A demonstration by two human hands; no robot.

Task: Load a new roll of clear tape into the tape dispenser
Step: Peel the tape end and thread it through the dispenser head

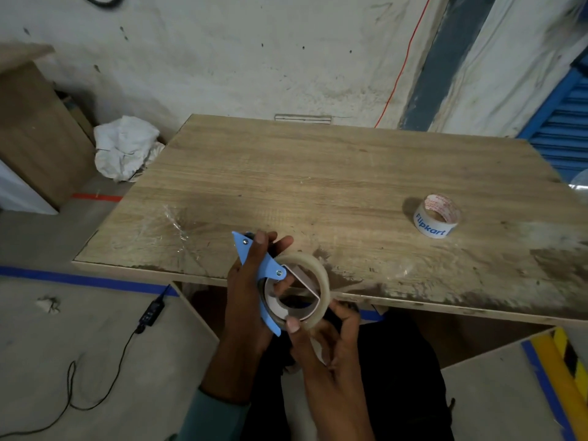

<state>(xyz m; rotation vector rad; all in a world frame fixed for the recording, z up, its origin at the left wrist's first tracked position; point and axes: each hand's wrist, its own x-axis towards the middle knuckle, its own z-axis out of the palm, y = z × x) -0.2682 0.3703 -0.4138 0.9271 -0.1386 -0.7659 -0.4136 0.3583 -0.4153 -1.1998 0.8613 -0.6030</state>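
Observation:
My left hand (246, 281) grips a blue hand-held tape dispenser (259, 265) over the near edge of the wooden table (318, 186). A roll of clear tape (313, 276) sits on the dispenser's frame, its cardboard core showing. My right hand (331, 338) holds the roll from below, thumb pressed on its lower rim next to the dispenser's blue tip. A second roll, white with blue "Flipkart" print (437, 216), lies flat on the table to the right, apart from both hands.
A strip of crumpled clear film (178, 227) lies on the table's left part. A white crumpled sack (125, 148) and a wooden cabinet (38, 128) stand at the left. A black cable with adapter (151, 313) runs across the floor.

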